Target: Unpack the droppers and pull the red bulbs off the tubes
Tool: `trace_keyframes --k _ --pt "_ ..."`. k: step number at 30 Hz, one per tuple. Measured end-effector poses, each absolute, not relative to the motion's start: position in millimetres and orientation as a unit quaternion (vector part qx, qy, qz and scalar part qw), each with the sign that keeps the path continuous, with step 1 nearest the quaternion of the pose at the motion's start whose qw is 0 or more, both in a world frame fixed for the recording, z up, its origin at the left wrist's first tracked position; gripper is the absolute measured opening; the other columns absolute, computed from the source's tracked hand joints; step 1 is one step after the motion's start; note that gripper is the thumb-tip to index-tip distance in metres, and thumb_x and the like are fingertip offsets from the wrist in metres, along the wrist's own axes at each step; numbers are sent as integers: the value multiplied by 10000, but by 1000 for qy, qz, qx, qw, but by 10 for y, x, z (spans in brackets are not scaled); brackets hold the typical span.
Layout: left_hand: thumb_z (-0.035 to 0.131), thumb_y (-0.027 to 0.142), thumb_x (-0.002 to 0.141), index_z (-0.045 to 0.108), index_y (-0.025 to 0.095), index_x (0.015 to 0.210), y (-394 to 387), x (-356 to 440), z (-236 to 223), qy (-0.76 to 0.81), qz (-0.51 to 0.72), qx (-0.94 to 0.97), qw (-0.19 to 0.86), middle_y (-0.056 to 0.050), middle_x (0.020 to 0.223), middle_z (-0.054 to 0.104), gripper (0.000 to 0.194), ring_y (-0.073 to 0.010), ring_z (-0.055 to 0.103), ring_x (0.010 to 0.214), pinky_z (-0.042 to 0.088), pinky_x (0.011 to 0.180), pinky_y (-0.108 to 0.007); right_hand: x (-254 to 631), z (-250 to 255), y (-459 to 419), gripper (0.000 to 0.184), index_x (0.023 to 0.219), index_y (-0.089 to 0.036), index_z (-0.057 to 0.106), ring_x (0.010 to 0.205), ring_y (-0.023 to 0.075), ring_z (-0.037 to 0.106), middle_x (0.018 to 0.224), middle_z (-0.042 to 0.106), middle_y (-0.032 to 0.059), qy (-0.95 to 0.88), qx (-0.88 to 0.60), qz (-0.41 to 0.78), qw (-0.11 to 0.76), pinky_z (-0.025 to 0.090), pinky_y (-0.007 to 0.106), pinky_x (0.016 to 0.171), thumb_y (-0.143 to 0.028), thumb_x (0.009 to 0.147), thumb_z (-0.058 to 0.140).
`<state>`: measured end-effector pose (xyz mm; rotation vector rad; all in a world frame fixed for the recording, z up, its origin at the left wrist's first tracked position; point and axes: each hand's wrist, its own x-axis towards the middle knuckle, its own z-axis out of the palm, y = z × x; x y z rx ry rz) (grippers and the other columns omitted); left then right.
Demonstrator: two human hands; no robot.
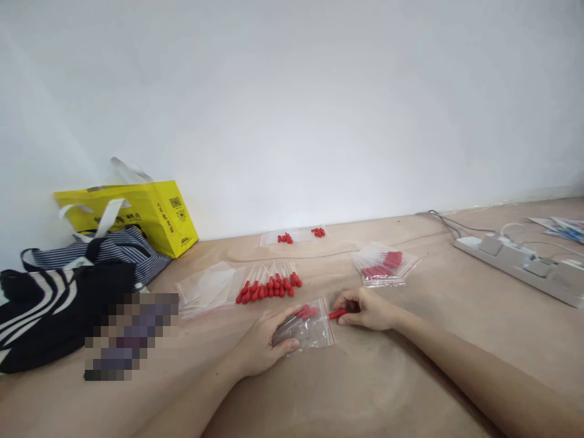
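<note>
My left hand (269,340) is closed round the left side of a clear zip bag (314,336), thumb on top and fingers beneath or behind it. A few red-bulbed droppers (306,312) show inside that bag. At the bag's red-lined mouth, my right hand (365,310) pinches a dropper by its red bulb (336,314); the tube's end is hard to make out. Just beyond my left hand lies a row of loose droppers (269,286), bulbs towards me. Flat zip bags (205,289) lie left of the row. Beyond my right hand are filled bags of droppers (385,264).
More red-bulbed droppers (285,238) in clear bags lie by the wall. A white power strip (520,267) with plugs and cables is at right. To the left are a yellow bag (168,213), a striped bag (137,255) and black cloth (68,310) beside a blurred-out object (132,337).
</note>
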<state>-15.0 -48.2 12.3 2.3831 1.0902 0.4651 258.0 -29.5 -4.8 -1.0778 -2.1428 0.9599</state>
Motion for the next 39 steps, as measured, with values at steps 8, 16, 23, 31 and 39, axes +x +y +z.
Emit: trace_keyframes --k 8,16,23,31,39 --pt "507 371 774 343 270 1275 -453 -161 53 388 173 876 230 -43 1267 466 537 -223 437 1129 346 954 -389 2181 -125 -314 283 946 -165 610 520 75 411 627 532 -27 -756 -377 432 316 333 192 488 -337 723 587" --pt "508 373 775 329 261 1279 -457 -163 42 376 170 881 229 -48 1268 461 546 -222 438 1128 345 956 -383 2065 -75 -325 264 740 -151 627 677 113 477 778 522 4 -799 -401 320 314 391 218 611 -352 589 708" --pt "518 415 761 333 244 1273 -463 -156 52 388 166 879 222 -58 1260 468 570 -222 448 1117 361 942 -373 2098 -30 -381 384 902 -163 571 695 132 540 779 593 3 -780 -332 452 278 439 238 627 -363 600 698" --pt "535 422 745 375 235 1251 -499 -132 117 405 163 869 235 -58 1247 484 563 -224 450 1116 357 946 -383 2161 19 -402 169 744 -156 533 510 59 420 600 501 -57 -826 -356 358 251 324 161 457 -206 612 627" --pt "527 437 746 403 248 1237 -497 -141 142 412 154 868 233 -50 1257 477 541 -231 449 1119 352 949 -392 2497 58 -341 288 892 -182 537 544 73 449 669 540 -40 -850 -381 271 241 346 179 504 -190 616 615"
